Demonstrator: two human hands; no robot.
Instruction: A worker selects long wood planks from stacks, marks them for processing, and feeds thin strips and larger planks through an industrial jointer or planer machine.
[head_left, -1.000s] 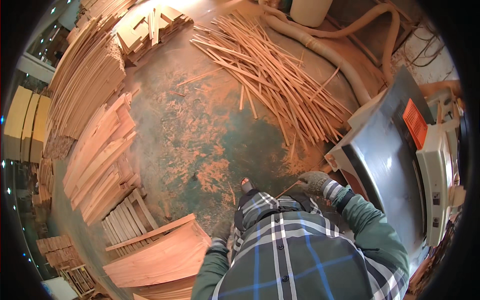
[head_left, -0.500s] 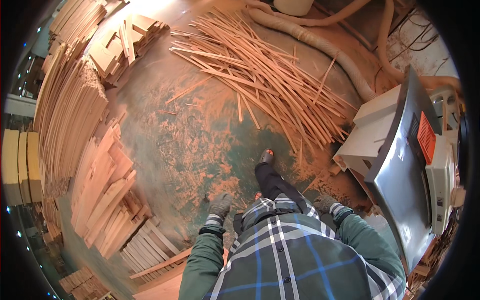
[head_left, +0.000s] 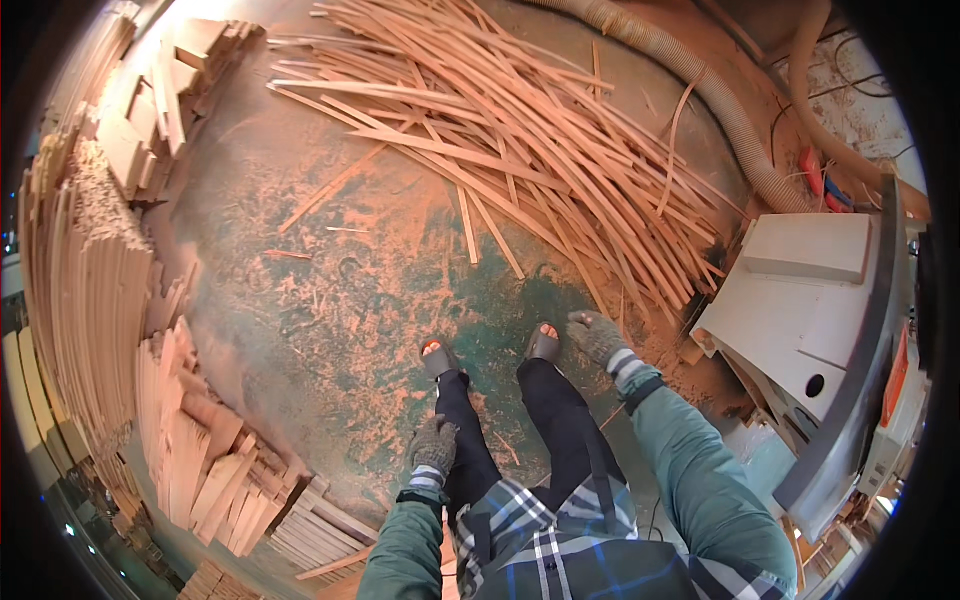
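Note:
My left hand, in a grey knit glove, hangs beside my left thigh. Its fingers are loosely bent, and nothing shows in them. Further forward, my right hand, gloved the same way, is held out in front of my right foot. Its fingers are slightly curled and apart, with no object in them. Beyond that hand lies a large heap of thin wooden strips on the floor, and the hand is apart from it.
A grey-white machine with a dark metal table edge stands at the right. Ridged hoses run along the back right. Stacked boards and offcuts line the left. Sawdust covers much of the floor.
My right hand has swung forward from beside my hip. My left hand is slightly lower in the picture. Both feet now show, and the strip heap appears closer.

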